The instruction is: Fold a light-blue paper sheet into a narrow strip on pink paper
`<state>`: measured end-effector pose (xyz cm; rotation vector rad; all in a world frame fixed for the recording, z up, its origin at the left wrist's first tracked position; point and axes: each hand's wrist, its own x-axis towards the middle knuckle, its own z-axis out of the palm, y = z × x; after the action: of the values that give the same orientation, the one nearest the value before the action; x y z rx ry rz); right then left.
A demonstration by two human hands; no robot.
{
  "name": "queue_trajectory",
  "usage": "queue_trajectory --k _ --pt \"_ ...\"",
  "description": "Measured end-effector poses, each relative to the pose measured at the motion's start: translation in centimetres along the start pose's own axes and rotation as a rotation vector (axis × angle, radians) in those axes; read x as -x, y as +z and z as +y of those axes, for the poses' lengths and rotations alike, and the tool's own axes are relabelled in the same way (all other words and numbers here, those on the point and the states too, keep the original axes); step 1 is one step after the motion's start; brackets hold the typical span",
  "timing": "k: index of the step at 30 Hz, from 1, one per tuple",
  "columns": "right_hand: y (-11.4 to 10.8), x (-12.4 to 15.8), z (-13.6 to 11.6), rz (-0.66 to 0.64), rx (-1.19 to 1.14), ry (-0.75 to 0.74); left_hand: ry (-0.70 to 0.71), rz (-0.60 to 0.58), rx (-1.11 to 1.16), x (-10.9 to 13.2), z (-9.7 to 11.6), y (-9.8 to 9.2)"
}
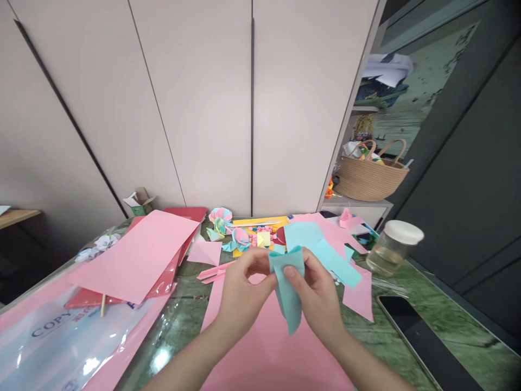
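Between my two hands is a folded piece of light-blue paper (290, 296), its top edge curled open and its lower end narrowing to a point. My left hand (253, 290) grips its left side, fingers behind and thumb at the edge. With the thumb pressed on the front face, my right hand (316, 296) pinches the right side. Below them lies a large pink sheet (268, 353). Behind the hands are a small yellow paper square (263, 239), pink beads (254, 231) and folded paper flowers (240, 237).
To the left, pink sheets (142, 255) lie over a clear plastic COPY paper wrapper (77, 336). Light-blue paper strips (336, 262) and pink scraps (360, 296) lie right of the hands. A white-lidded jar (393, 250) and a phone (423, 336) stand and lie at the right edge.
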<state>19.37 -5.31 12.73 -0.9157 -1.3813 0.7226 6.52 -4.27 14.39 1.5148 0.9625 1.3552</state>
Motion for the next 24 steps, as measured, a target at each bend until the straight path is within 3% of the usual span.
queue_trajectory --k 15,24 --pt "0.4 0.1 0.2 -0.063 -0.095 0.069 0.0 -0.041 0.034 0.2 -0.2 0.1" --pt "0.0 0.5 0.1 -0.131 -0.158 0.036 0.072 0.012 -0.084 1.1 -0.1 -0.1"
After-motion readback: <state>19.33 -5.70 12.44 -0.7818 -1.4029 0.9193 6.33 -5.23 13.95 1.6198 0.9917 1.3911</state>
